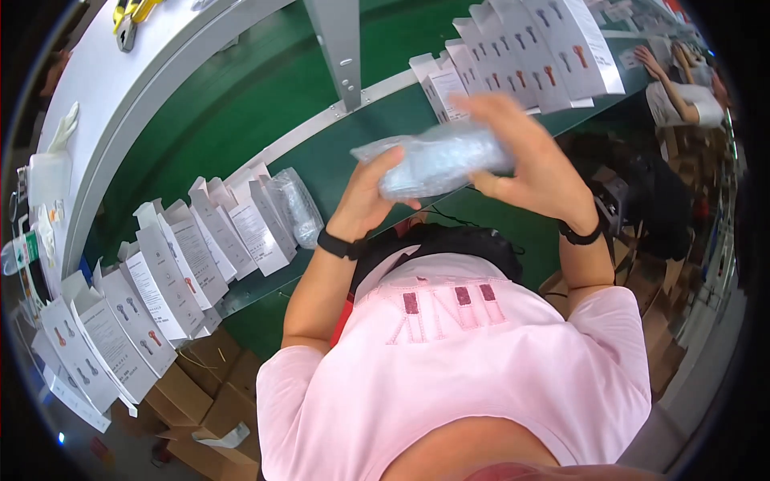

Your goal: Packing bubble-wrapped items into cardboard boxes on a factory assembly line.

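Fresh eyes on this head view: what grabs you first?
The bubble-wrapped bundle at centre, between the left hand and the blurred right hand. Next, white printed cartons in two rows: left row, right row at upper right. Another wrapped bundle lies beside the left row's inner end.

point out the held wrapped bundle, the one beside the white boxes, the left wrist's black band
Held bundle [439, 165], head view: middle of its wrapping
Second bundle [298, 208], head view: middle of its wrapping
Left black band [342, 245], head view: its outer face
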A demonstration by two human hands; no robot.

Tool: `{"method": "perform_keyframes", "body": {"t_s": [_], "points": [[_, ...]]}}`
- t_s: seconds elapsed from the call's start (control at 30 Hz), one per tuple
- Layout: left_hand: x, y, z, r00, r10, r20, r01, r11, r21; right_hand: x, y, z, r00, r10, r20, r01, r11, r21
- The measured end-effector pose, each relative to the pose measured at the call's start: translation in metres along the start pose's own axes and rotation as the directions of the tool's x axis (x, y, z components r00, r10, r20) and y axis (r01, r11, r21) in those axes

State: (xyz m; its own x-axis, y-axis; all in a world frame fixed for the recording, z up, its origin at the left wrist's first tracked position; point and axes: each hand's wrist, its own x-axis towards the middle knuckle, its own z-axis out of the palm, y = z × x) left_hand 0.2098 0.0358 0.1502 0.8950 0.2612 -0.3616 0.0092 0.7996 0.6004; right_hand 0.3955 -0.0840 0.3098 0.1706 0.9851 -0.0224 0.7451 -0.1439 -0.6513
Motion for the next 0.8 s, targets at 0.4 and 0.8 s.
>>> {"method": "perform_keyframes", "body": {"t_s": [0.4, 0.8], "points": [[-0.088, 0.0, 0.014, 0.927, 0.35, -0.135, -0.37, 0.912, -0.176, -0.008, -0.056, 0.014, 0.917, -0.276, -0.289, 0.331, 0.929, 0.166], [-0.144, 0.024, 0.024, 0.255, 0.955, 0.152, -0.711, 0.078, 0.699, 0.011, -0.087, 0.036, 0.931, -0.329, -0.157, 0.363, 0.865, 0.347]]}}
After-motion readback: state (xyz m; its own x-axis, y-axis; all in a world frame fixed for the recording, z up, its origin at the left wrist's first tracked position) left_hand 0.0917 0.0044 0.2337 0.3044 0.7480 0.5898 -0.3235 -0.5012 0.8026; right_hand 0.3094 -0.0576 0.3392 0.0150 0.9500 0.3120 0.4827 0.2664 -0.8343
